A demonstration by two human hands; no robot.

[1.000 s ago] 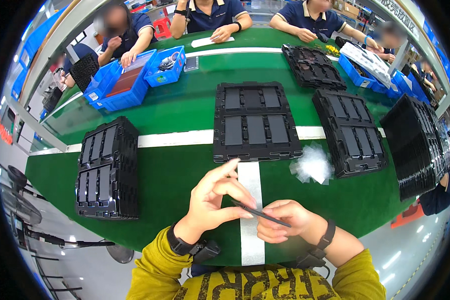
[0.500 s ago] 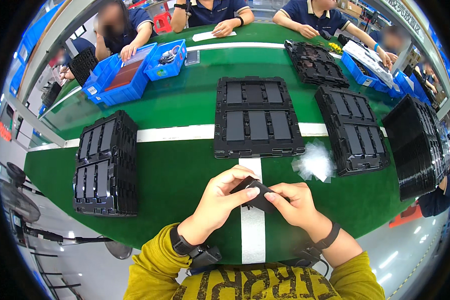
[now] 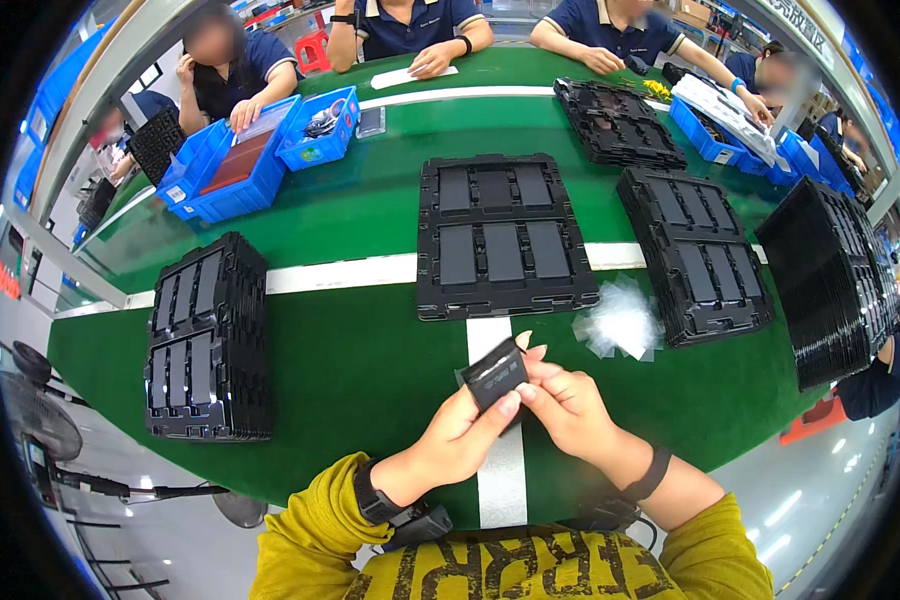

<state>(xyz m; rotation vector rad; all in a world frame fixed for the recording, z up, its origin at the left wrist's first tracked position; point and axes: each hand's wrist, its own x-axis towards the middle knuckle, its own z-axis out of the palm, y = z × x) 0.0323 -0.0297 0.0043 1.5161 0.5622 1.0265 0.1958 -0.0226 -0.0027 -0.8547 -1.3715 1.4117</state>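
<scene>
A small flat black rectangular part [image 3: 494, 372] is held up between both my hands over the white stripe on the green table [image 3: 360, 360]. My left hand [image 3: 460, 435] grips its lower left edge with thumb and fingers. My right hand [image 3: 567, 405] pinches its right edge. Just beyond it lies a black tray [image 3: 500, 238] holding several dark flat parts in two rows. A loose pile of clear film pieces [image 3: 620, 320] lies to the right of the part.
A stack of black trays [image 3: 205, 340] stands at the left, more trays [image 3: 705, 255] and a leaning stack [image 3: 835, 275] at the right. Blue bins [image 3: 235, 165] sit far left. Other people work along the table's far side.
A second ago my left hand was raised with fingers spread and the right held the part edge-on. Both hands have since closed on it and turned its flat face up.
</scene>
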